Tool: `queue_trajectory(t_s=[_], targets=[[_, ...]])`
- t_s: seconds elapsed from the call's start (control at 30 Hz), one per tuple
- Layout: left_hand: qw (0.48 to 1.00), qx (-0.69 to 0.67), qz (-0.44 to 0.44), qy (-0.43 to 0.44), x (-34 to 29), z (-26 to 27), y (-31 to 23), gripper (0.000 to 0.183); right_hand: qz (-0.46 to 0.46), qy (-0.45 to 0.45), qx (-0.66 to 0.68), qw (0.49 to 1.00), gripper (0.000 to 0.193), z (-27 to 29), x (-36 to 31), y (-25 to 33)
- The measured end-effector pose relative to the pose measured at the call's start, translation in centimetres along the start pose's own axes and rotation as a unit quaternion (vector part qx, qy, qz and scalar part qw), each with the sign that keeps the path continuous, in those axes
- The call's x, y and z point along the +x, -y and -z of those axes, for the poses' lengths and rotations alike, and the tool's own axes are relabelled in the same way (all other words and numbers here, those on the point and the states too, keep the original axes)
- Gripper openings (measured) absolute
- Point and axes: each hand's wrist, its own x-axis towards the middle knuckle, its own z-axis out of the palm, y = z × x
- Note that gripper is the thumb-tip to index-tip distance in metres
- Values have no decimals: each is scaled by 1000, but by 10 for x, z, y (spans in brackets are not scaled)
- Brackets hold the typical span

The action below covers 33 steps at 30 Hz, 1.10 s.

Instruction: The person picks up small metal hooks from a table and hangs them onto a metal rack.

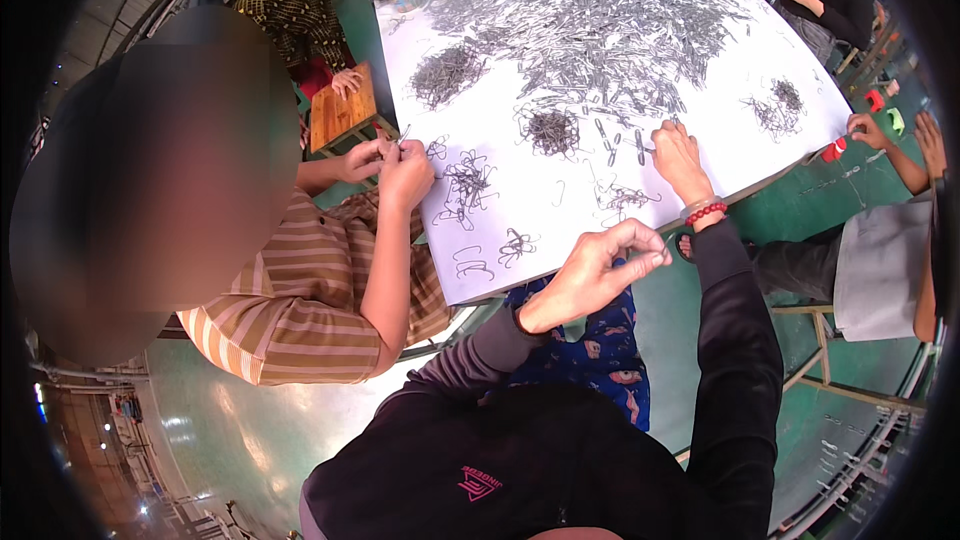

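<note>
Prob. well short of done: big heap of grey metal pcs (600, 25) covers most of the far half of the white surface (735, 155), vs. only small lots near the person, i.e. a dense dark pile (552, 132), a loose tangle of wire hooks (624, 198) and a small hook cluster (517, 246) by the near edge. A few longer pcs (640, 148) lie apart from the heap, just beside the R hand. R hand (680, 155) is at the heap's near edge, fingers curled; can't tell if clamped on a pc. L hand (612, 270) is up in front of the near edge, thumb & fingertips together, nothing clearly visible btwn. Looks: heap pcs slim, dull grey, lying every which way; hooks thin, dark, bent wire, loosely interlocked.
</note>
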Motion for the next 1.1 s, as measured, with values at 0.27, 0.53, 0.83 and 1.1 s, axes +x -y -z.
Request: queue_trajectory(t_s=[0.27,0.53,0.83,1.1], targets=[[999,-35,9,1,-20,-2,4,10,-25,-46,170,984,4,-6,7,5],[997,36,-58,-22,-37,8,8,15,-155,2,518,841,15,62,-66,47],[992,90,-77,-47,-44,13,13,15,-199,-128,672,702,15,152,-120,132],[987,138,-72,-47,-35,15,0,15,-198,-162,686,682,13,170,-117,150]])
